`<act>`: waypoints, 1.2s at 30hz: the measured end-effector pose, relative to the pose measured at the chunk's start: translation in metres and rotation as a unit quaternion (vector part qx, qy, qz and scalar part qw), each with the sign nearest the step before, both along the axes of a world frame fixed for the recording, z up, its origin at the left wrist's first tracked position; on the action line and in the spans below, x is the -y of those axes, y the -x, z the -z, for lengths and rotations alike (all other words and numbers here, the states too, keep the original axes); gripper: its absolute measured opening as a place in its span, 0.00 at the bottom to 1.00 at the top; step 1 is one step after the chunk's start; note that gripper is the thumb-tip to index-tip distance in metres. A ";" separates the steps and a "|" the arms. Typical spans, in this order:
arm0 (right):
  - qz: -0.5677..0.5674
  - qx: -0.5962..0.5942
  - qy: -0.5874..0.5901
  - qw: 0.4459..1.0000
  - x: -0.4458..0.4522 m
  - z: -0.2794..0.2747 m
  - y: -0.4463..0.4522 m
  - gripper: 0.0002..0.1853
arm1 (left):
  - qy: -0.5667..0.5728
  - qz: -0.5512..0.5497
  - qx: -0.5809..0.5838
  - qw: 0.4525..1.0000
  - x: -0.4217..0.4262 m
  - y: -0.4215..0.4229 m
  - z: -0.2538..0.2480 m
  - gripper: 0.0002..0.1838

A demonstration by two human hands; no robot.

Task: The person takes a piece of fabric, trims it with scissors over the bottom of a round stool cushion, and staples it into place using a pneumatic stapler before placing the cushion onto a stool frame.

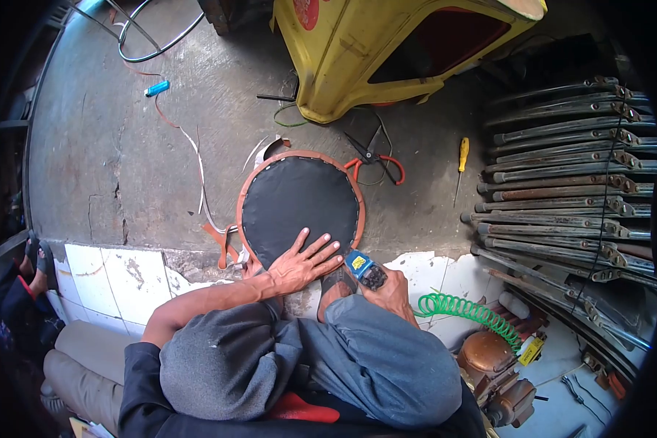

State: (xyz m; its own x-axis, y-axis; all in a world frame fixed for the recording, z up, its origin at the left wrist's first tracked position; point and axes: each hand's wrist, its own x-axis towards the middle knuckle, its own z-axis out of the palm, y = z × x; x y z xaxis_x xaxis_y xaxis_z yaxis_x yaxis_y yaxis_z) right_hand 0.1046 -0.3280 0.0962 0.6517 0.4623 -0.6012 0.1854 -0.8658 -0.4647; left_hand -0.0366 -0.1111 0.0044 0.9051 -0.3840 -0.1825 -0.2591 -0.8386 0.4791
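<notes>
A round black seat point(292, 208) with an orange-brown rim and staples along its edge lies on the floor in front of the knees. My left hand point(306, 263) rests flat on its lower part, fingers spread. My right hand point(388, 292) is wrapped round a blue staple gun point(363, 267), whose head is at the lower right rim of the seat. A green coiled air hose point(471, 310) runs off to the right. Red-handled scissors point(372, 157) lie open just beyond the seat's upper right edge.
A yellow plastic stool point(365, 51) is at the top. Metal tubes point(562, 182) are stacked at the right, by a yellow screwdriver point(463, 157). A blue lighter point(157, 88) and material scraps point(223, 244) lie left. A copper-coloured compressor point(485, 354) stands lower right. Another person's feet point(40, 270) show far left.
</notes>
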 end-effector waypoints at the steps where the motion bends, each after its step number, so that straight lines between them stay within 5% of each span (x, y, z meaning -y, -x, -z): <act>1: -0.001 -0.001 0.001 1.000 0.002 0.000 0.002 0.20 | 0.003 -0.004 0.018 1.000 0.001 0.001 0.001 0.35; 14: 0.061 0.006 0.008 0.998 0.005 -0.004 -0.007 0.18 | 0.047 0.002 -0.003 0.999 0.017 -0.006 0.006 0.36; 22: 0.051 0.023 0.017 0.998 0.002 -0.011 0.003 0.17 | 0.071 -0.045 0.037 0.996 0.028 -0.013 0.009 0.27; 30: 0.008 0.031 0.043 0.999 -0.007 -0.015 -0.007 0.16 | 0.029 -0.026 0.024 0.999 0.030 -0.017 0.008 0.33; 34: 0.106 0.015 -0.014 0.994 0.017 -0.001 -0.014 0.16 | 0.074 -0.060 0.036 0.995 0.024 -0.032 -0.009 0.28; 36: 0.097 0.033 0.003 0.995 0.020 0.003 -0.017 0.17 | 0.275 -0.092 -0.006 0.957 0.015 -0.041 -0.015 0.30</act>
State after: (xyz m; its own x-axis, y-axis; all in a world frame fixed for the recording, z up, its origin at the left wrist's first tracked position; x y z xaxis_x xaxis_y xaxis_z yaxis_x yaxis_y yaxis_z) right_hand 0.1218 -0.3479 0.0928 0.7658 0.3211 -0.5572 0.0446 -0.8909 -0.4521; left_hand 0.0043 -0.1261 0.0197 0.9657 -0.2595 -0.0085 -0.1239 -0.4893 0.8633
